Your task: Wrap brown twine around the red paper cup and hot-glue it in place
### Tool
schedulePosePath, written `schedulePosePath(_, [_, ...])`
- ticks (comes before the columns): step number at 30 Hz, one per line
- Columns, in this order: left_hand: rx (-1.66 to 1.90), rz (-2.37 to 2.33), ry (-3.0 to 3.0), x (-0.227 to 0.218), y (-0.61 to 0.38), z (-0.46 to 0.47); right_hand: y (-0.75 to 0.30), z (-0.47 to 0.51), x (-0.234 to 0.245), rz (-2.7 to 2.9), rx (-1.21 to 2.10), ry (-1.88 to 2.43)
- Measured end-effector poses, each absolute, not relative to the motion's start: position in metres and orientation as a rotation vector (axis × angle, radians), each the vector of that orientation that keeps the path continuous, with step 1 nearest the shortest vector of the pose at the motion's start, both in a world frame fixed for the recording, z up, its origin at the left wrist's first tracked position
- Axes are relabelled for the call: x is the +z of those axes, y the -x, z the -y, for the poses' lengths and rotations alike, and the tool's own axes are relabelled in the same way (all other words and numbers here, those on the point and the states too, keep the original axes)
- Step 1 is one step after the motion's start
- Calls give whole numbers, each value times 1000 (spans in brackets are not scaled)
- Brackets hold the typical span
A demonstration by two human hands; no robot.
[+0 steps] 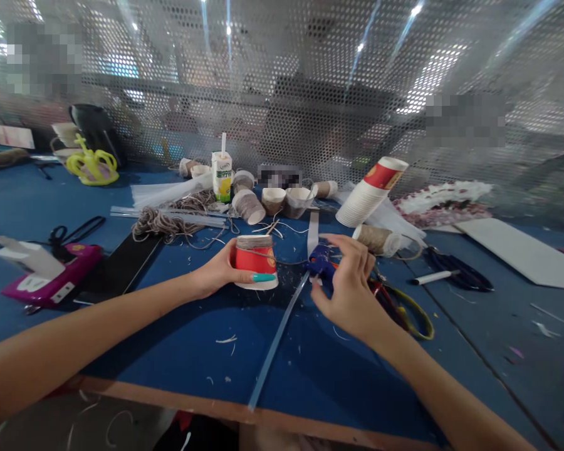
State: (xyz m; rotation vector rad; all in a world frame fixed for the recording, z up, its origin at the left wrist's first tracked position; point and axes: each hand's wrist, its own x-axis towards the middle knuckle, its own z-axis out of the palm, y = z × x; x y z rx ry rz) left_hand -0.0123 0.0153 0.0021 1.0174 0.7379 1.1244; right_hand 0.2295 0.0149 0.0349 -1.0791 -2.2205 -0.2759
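My left hand (219, 272) is closed round a red and white paper cup (251, 260), its thumb with a long teal nail lying across the front. Grey cord is wound round the upper end of the cup, and a strand trails off to the right. My right hand (350, 282) is beside a blue glue gun (320, 262) lying on the table, with thumb and forefinger spread apart and the other fingers curled. A long translucent glue stick (277, 347) reaches from the gun toward the front table edge. Whether the right fingertips touch the gun is unclear.
Behind are a cord heap (162, 224), cord-wrapped cups (249, 207), a drink carton (222, 175) and a leaning cup stack (369, 194). Scissors (408, 313) lie by my right wrist. At left sits a purple power strip (56, 279); a white board (521, 250) lies right.
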Motion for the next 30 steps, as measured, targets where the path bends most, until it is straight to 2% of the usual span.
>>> schedulePosePath(5, [1071, -761, -1078, 3, 13, -15, -215, 12, 43, 2414, 271, 614])
schedulePosePath(7, [1048, -760, -1096, 3, 14, -14, -215, 14, 40, 2472, 387, 517])
schedulePosePath(25, [999, -749, -1165, 9, 16, -11, -211, 15, 45, 2371, 700, 656])
schedulePosePath(30, [989, -767, -1164, 9, 15, -11, -213, 14, 43, 2382, 832, 569])
